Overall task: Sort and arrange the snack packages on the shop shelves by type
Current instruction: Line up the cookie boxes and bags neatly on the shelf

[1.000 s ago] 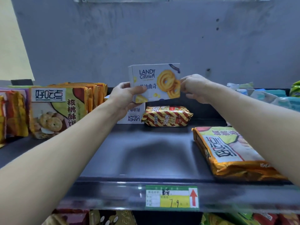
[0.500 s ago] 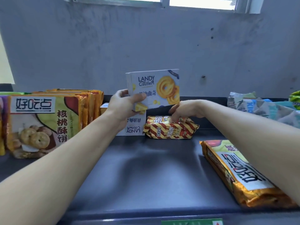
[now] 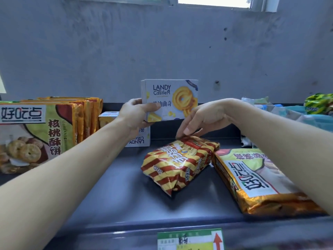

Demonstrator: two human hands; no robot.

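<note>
My left hand [image 3: 135,115] grips the left side of a white Landy Castle cookie box [image 3: 173,98] and holds it upright above the back of the dark shelf [image 3: 111,188]. My right hand [image 3: 203,118] reaches down with its fingers extended. Its fingertips touch the far end of a red-and-yellow striped snack bag [image 3: 178,165], which lies slanted on the middle of the shelf. A second Landy Castle box [image 3: 142,141] stands upside down behind my left wrist, partly hidden.
Several orange-green walnut cookie packs [image 3: 36,134] stand in a row at the left, a small box [image 3: 108,118] behind them. One such pack [image 3: 252,179] lies flat at the right. Blue and green packets [image 3: 310,114] pile at the back right. A price tag [image 3: 191,239] marks the front edge.
My right hand let go of the box, dropped onto the striped bag, and the bag has slid forward and turned. My left hand still holds the box up.
</note>
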